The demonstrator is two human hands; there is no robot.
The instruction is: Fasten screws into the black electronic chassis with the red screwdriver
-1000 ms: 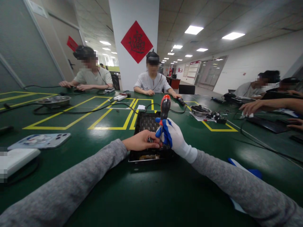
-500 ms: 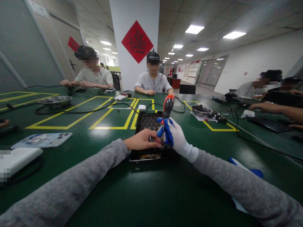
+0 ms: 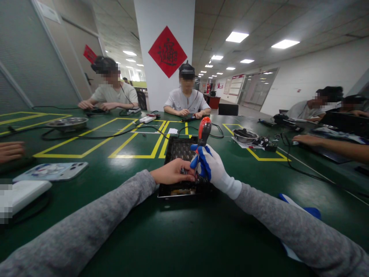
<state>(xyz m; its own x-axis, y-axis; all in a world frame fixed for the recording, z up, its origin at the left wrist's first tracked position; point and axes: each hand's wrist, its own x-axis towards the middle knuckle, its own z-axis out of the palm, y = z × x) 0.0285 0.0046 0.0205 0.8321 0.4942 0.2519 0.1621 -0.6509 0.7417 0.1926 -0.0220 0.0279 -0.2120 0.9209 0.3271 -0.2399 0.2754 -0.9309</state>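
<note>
An open black device case lies flat on the green table in front of me. My right hand, in a white glove with blue fingertips, is closed round a red and black screwdriver that stands nearly upright, tip down in the case. My bare left hand rests on the near part of the case, fingers pinched together beside the screwdriver's shaft. What the left fingers hold is too small to make out.
A spare blue and white glove lies at my right. A pale tray and a white box sit at the left. Metal bowls, cables and tools lie further off. Other people sit round the table; another person's hand shows at the left edge.
The screwdriver's handle has shifted slightly to the right and tilted. A person's hand has come in at the left edge. The arm at the far right has drawn back.
</note>
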